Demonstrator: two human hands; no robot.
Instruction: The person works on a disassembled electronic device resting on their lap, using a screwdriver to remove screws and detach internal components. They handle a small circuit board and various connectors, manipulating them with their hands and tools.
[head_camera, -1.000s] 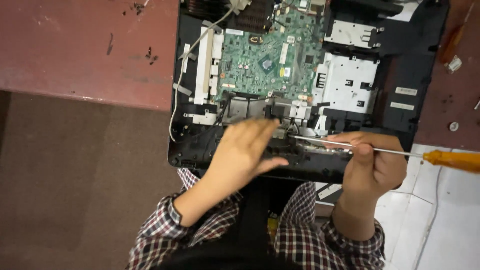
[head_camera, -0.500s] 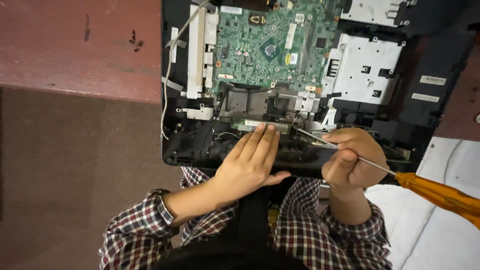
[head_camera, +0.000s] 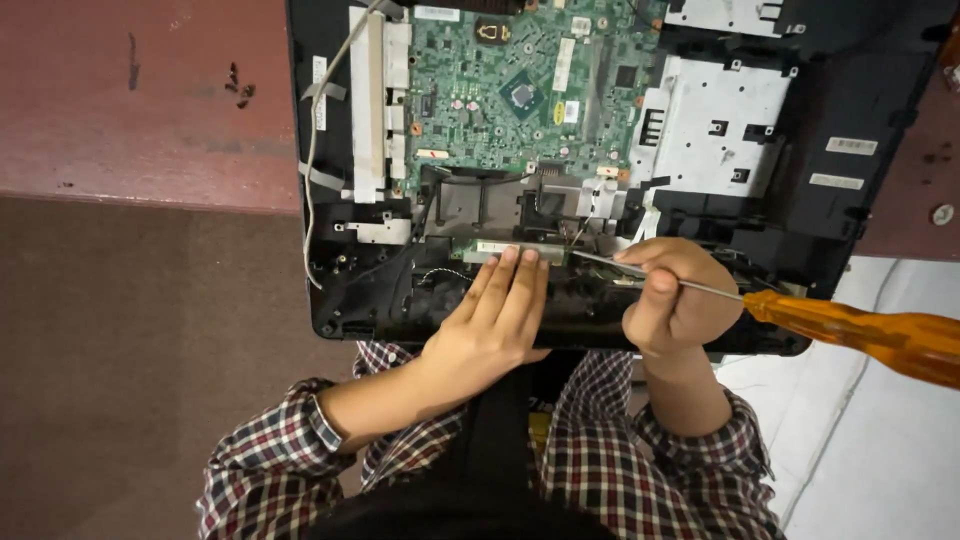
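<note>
Lying opened on a red-brown table (head_camera: 120, 110): black computer chassis (head_camera: 870, 90), near edge overhanging, green circuit board (head_camera: 510, 90) exposed inside.
Pressing flat, fingers together and extended, on the chassis's lower edge: left hand (head_camera: 490, 325). Gripping the metal shaft of an orange-handled screwdriver (head_camera: 860, 330), fingers curled tight, tip lying beside the left fingertips: right hand (head_camera: 675, 295).

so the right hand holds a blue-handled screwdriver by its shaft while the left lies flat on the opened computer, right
Not quite: the handle is orange, not blue. The head view shows the right hand gripping the screwdriver by its metal shaft, tip near the small board below the green motherboard, while the left hand lies flat on the opened computer.
</note>
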